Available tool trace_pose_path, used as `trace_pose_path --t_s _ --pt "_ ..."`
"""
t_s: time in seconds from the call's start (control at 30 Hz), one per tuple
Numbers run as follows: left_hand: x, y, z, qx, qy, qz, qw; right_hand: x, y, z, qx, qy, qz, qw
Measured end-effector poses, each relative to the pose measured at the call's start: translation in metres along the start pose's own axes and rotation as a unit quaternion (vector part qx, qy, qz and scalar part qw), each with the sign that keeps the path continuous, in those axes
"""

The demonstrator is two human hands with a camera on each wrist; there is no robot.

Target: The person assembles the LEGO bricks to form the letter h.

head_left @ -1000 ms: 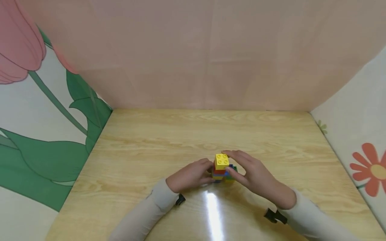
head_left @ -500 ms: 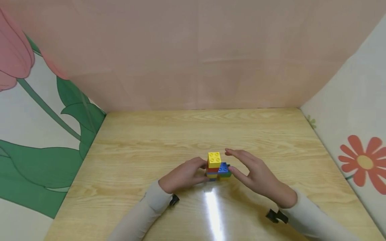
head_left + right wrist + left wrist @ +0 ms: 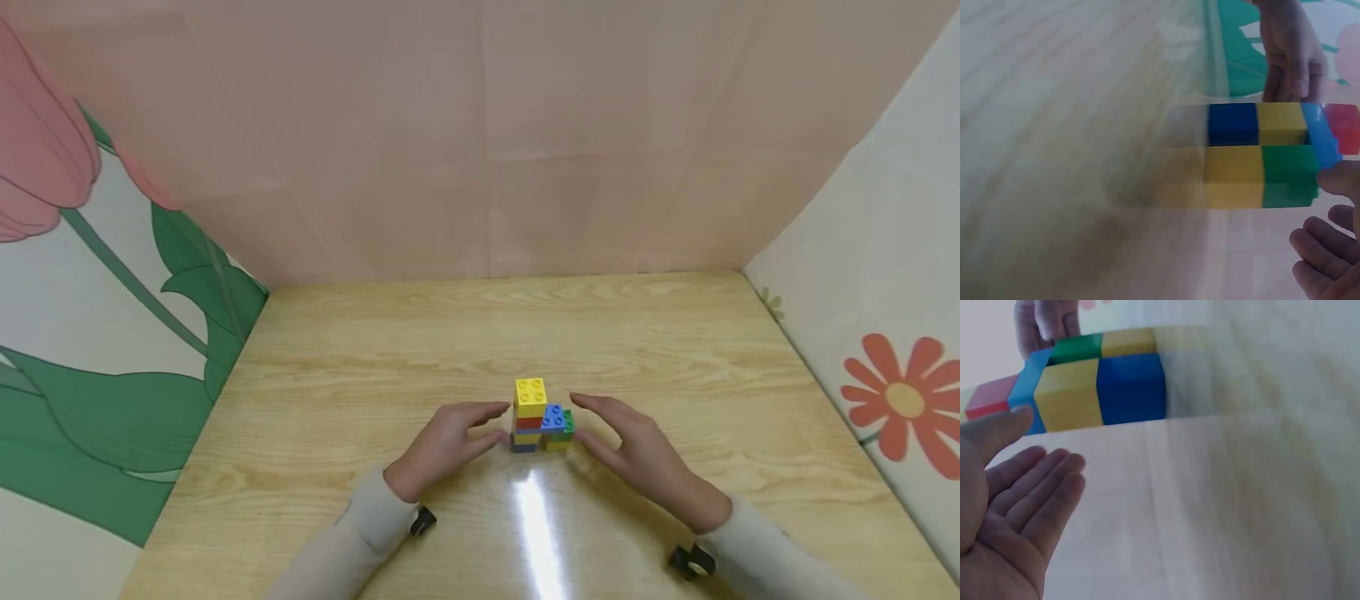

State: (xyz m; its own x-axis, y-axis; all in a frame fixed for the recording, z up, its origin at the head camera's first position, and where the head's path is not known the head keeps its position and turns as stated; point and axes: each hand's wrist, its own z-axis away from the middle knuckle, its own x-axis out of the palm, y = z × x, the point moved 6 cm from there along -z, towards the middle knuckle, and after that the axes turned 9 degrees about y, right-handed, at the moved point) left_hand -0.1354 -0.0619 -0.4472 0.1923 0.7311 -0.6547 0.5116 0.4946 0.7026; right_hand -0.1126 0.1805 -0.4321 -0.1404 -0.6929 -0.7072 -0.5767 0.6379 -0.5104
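A small structure of toy building blocks (image 3: 530, 400) stands on the wooden table, between my two hands. Its taller left column runs from a dark blue block (image 3: 1132, 390) through yellow, blue and red to a yellow block on top. A blue block (image 3: 553, 417) bridges across to a shorter column of a green block (image 3: 1288, 176) above a yellow block (image 3: 1235, 177). My left hand (image 3: 446, 440) is at the left side, fingers extended and spread from the thumb, holding nothing. My right hand (image 3: 637, 450) stands at the right, thumb near the green block, fingers relaxed.
The wood-grain table (image 3: 375, 350) reaches back to a pink cloth wall (image 3: 480, 167). Side panels carry a painted tulip (image 3: 45, 142) and a red flower (image 3: 903, 400). A bright light reflection lies in front of the blocks.
Both hands have drawn away from the blocks: the left fingers left the column's side, and the right hand left the top yellow block. The structure stays standing; the head view shifted slightly.
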Motion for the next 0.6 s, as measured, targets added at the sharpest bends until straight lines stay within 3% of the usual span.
trace_pose_path --t_s 0.2,0.6 --pt "0.004 0.005 0.000 0.010 0.046 0.034 0.9983 0.009 0.008 0.007 0.001 0.011 -0.010 0.9999" --pt "0.012 0.008 -0.003 -0.008 0.054 0.061 0.9966 0.013 0.008 0.004 0.007 0.010 -0.026 0.9996"
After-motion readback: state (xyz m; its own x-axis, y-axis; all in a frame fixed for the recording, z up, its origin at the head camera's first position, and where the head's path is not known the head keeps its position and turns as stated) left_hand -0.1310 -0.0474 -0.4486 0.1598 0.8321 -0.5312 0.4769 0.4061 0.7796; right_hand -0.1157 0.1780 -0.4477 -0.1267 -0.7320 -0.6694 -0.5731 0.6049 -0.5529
